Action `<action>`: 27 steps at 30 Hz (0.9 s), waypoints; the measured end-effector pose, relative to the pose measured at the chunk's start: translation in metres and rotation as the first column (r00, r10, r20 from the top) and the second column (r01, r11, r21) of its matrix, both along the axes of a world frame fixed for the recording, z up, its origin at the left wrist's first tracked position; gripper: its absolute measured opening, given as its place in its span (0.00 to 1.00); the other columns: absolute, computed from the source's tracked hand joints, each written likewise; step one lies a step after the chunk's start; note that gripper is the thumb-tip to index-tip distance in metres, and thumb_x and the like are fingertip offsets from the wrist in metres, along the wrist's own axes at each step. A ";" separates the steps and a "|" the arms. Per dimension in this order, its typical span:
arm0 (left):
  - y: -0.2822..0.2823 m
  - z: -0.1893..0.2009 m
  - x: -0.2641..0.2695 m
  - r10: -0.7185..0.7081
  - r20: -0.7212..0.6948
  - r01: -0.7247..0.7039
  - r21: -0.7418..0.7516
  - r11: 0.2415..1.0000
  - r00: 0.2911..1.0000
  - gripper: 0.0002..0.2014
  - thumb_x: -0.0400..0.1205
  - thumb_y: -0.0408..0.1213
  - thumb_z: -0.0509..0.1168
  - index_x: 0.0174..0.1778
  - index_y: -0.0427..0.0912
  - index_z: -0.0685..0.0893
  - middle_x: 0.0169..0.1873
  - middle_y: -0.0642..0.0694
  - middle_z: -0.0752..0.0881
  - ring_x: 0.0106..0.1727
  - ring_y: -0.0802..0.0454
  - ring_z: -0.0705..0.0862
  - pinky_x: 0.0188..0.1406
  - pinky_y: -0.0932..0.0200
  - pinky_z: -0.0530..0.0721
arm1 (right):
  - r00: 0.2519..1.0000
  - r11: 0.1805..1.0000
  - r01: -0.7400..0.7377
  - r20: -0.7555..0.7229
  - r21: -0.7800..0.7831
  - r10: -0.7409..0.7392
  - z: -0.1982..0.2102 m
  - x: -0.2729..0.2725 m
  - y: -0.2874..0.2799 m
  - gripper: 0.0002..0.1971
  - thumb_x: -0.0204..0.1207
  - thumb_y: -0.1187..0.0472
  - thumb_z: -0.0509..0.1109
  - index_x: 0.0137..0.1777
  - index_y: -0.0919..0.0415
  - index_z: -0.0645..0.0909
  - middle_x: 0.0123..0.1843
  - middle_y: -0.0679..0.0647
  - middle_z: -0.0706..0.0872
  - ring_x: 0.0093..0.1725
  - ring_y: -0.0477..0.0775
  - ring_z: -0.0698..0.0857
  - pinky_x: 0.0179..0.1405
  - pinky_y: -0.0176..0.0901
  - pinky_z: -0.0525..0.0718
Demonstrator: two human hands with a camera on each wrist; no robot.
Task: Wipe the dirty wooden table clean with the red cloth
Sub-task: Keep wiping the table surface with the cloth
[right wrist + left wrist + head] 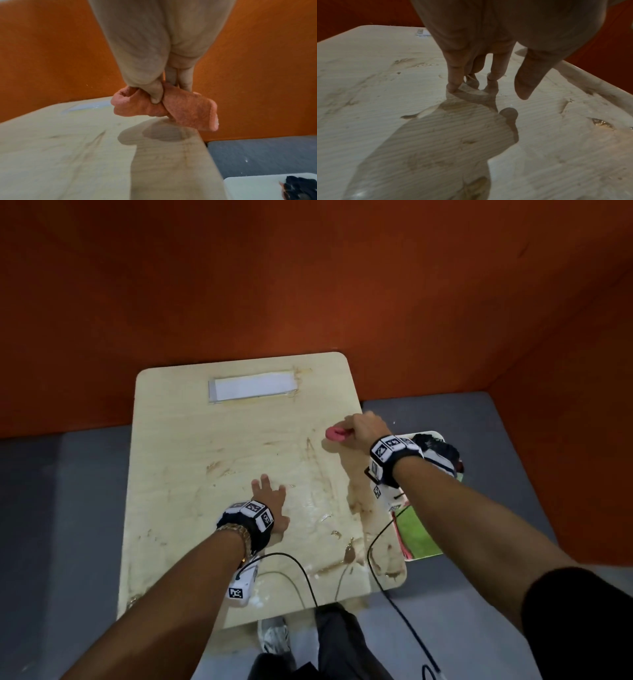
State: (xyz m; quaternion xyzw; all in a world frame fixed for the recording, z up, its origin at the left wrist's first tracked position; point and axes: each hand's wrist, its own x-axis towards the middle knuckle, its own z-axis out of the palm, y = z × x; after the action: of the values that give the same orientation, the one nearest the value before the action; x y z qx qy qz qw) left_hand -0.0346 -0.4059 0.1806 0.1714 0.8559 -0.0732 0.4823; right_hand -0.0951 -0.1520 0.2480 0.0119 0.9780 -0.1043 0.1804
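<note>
The pale wooden table [212, 446] carries brown smears and streaks, thickest near its right and front edges. My right hand [363, 428] grips the bunched red cloth [337, 434] just above the table near the right edge; in the right wrist view the thumb and fingers pinch the red cloth [171, 108], which hangs over its own shadow. My left hand [269, 498] lies with spread straight fingers on the middle of the table; in the left wrist view its fingertips [453, 86] touch the smeared wooden table [368, 94].
A white paper strip [251, 386] is stuck near the table's far edge. A white tray [428, 553] with dark cloth [436, 450] and a green cloth [416, 532] sits low at the right. Orange walls close in behind and to the right. Black cables [301, 573] trail over the front edge.
</note>
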 end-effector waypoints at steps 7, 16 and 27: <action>0.006 -0.005 0.001 0.007 -0.004 -0.007 -0.030 1.000 1.000 0.44 0.83 0.57 0.57 0.85 0.43 0.38 0.81 0.29 0.34 0.80 0.23 0.34 0.80 0.32 0.56 | 0.981 0.978 -0.162 0.128 0.130 0.146 -0.028 -0.008 0.005 0.10 0.80 0.54 0.65 0.55 0.52 0.86 0.53 0.58 0.87 0.56 0.65 0.84 0.48 0.50 0.79; 0.002 0.007 0.000 -0.027 0.011 0.027 -0.026 0.999 1.000 0.45 0.83 0.57 0.58 0.84 0.45 0.36 0.80 0.30 0.29 0.82 0.26 0.35 0.79 0.34 0.60 | 0.976 0.980 -0.167 0.161 0.108 0.149 -0.035 0.080 -0.004 0.08 0.75 0.53 0.65 0.39 0.53 0.83 0.40 0.55 0.89 0.45 0.62 0.87 0.35 0.42 0.71; -0.003 0.007 0.008 -0.016 -0.040 0.018 0.027 0.999 0.999 0.49 0.80 0.55 0.63 0.84 0.45 0.34 0.79 0.31 0.27 0.81 0.27 0.32 0.80 0.33 0.57 | 0.957 0.984 -0.179 0.236 0.026 0.168 -0.020 0.129 -0.018 0.15 0.76 0.48 0.65 0.47 0.56 0.90 0.40 0.57 0.91 0.42 0.60 0.87 0.40 0.44 0.84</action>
State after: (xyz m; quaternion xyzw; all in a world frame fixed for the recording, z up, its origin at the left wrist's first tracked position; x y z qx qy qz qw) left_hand -0.0268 -0.4088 0.1879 0.1837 0.8648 -0.0692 0.4621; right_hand 0.0340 -0.1699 0.2280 -0.0575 0.9495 -0.0628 0.3021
